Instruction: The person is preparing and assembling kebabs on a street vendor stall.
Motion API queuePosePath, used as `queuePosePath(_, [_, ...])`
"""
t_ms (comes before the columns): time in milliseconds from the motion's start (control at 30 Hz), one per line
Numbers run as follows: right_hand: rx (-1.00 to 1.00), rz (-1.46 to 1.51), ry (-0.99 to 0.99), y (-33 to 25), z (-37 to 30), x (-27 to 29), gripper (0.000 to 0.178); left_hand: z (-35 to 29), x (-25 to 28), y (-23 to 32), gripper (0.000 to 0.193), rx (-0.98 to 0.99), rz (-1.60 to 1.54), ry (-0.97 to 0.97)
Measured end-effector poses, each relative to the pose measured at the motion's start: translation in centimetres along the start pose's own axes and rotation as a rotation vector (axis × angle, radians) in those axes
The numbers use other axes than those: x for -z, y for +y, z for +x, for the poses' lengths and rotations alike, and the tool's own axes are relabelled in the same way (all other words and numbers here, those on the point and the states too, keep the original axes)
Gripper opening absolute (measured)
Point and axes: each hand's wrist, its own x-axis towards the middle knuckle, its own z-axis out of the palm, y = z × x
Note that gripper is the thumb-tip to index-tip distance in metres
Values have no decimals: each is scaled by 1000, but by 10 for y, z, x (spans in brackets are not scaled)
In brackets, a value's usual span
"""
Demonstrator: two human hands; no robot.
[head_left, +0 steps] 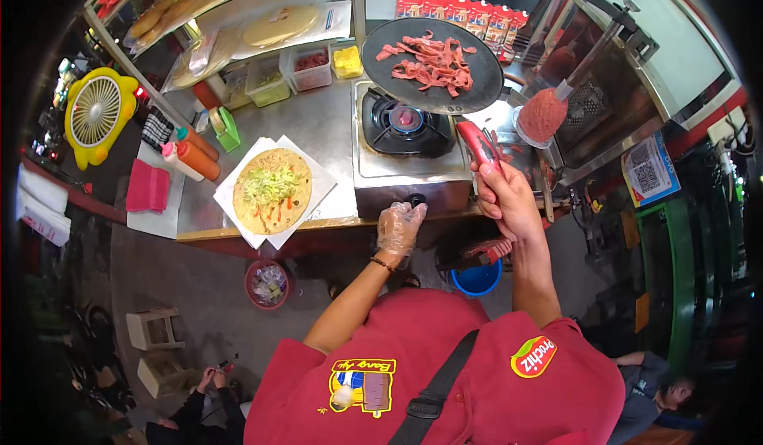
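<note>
Nearest you, your left hand [401, 229], in a clear plastic glove, is curled at the black stove knob [415, 199]; whether the fingers pinch it or only touch it, you cannot tell from above. The thin glove could soften or melt if it strayed up to the hot burner.

Your bare right hand [509, 199] is wrapped around the red pan handle [479, 141]. To your left, a flatbread [300, 181] topped with shredded greens [270, 187] lies on white paper [322, 199] that overhangs the counter's front edge; a brushing sleeve could drag it off.

Ahead, the burner [405, 118] glows bluish, so a wrong turn of the knob might flare or kill the flame.

Beyond it, the dark round pan [397, 91] appears lifted off the burner, carrying reddish meat strips [435, 63]. With only one hand on the handle, a wrist roll could spill them over its low rim, toward the pink-filled tub [543, 115] on the right or the red cartons [481, 17] farthest back.
</note>
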Motion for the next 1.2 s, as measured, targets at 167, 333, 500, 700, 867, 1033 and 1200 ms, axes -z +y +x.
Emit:
queuePosePath(167, [-34, -26, 13, 8, 6, -1, 25, 0, 3, 5, 44, -71, 79, 78])
queuePosePath(333, [-57, -9, 9, 32, 17, -6, 20, 0, 10, 7, 44, -63, 54, 65])
queuePosePath(500, [-61, 13, 50, 95, 27, 1, 17, 0, 1, 10, 44, -93, 19, 38])
queuePosePath(700, [-54, -299, -92, 103, 28, 10, 33, -45, -6, -6, 36, 18, -105, -136])
queuePosePath(867, [134, -1475, 887, 22, -36, 160, 41, -35, -70, 65, 68, 483, -666, -870])
queuePosePath(1033, [-116, -1537, 646, 41, -22, 196, 57, 18, -162, 126, 76, 701, -1230, -658])
queuePosePath(1200, [-253, -1576, 612, -7, -94, 153, 49, 2, -159, 119, 33, 573, -1028, -630])
